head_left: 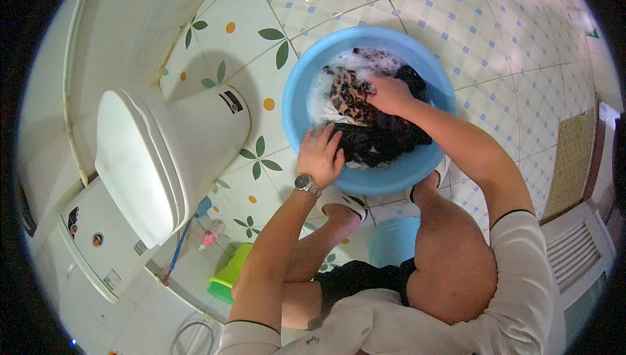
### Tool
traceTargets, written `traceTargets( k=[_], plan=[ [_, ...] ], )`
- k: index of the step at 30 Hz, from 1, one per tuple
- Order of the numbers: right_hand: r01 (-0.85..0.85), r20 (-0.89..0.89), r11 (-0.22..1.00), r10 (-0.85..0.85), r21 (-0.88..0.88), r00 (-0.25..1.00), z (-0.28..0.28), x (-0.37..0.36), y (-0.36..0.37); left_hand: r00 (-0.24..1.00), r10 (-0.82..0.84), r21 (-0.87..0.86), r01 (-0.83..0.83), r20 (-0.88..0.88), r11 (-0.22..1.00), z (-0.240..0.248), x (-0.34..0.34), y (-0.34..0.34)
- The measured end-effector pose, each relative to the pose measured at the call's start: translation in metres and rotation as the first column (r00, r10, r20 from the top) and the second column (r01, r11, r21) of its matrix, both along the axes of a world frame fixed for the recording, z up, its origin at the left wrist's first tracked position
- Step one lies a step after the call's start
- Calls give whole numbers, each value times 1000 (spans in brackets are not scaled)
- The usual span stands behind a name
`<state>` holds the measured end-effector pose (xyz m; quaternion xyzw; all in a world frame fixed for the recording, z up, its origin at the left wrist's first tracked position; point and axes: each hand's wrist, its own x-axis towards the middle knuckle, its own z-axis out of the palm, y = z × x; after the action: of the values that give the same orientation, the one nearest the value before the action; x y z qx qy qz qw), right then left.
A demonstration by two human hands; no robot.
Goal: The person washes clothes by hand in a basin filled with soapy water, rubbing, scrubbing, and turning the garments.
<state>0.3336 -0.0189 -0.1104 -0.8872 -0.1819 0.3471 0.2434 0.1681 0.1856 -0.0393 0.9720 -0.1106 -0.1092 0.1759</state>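
A wide light-blue basin (425, 174) stands on the floor before me, holding sudsy water and wet clothes. My right hand (389, 95) is inside it, fingers closed on a brown-and-black leopard-print garment (349, 91). Beside and beneath that lies dark, black clothing (366, 145), with a bit of white cloth (339, 118) showing between. White foam (319, 97) gathers along the left and far side of the water. My left hand (319, 156), with a metal watch at its wrist, rests at the basin's near-left rim. Its fingers are outstretched, with the tips at the black cloth's edge.
A white toilet (195, 134) stands close on the left, lid raised. Between my legs is a smaller blue bucket (394, 241). A green-yellow plastic item (231, 270) and a blue-handled brush (181, 247) are at lower left. A louvred panel (574, 251) is at right.
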Motion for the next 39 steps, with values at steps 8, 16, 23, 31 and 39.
traceTargets(
  k=[8,16,23,31,39],
  plan=[
    [-628,-259,765,642,145,722,54,-30,5,1000,-16,4,16,-5,1000,-1,-6,11],
    [-265,447,964,229,19,865,35,-7,32,1000,-23,15,24,-12,1000,0,-4,8],
    [-418,226,908,404,18,887,-4,-6,33,999,-26,42,25,30,999,2,-4,8],
    [77,46,997,-76,-11,996,-11,5,9,1000,-20,20,20,-21,1000,2,-1,5],
    [48,-63,997,-52,-62,997,-14,-60,-18,998,-66,84,66,-3,994,4,0,0]
  ],
)
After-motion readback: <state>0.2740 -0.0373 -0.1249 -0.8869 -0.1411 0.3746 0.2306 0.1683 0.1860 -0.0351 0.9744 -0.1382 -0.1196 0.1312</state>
